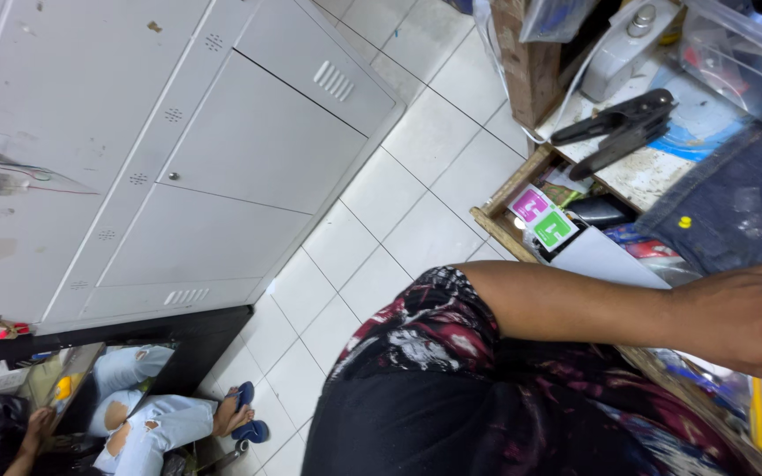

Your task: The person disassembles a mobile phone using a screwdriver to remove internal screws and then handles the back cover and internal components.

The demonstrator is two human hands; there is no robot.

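Observation:
My left hand (747, 322) reaches out to the right over the edge of a cluttered workbench, palm down; its fingertips run out of the picture, so I cannot tell whether it holds anything. The bare forearm comes from a dark patterned sleeve (425, 326). Just above the hand lies a piece of blue denim (734, 207) with a small yellow pin (684, 222). Under the arm is an open wooden drawer (500, 207) with pink and green packets (544, 216) and a white card (606, 260). My right hand is out of view.
A black plier-like tool (619, 132) lies on the bench top, with a white device (619, 53) and clear plastic boxes behind it. A grey metal cabinet (222, 159) stands across the white tiled floor (399, 220). Another person in ripped jeans (147, 423) sits at the bottom left.

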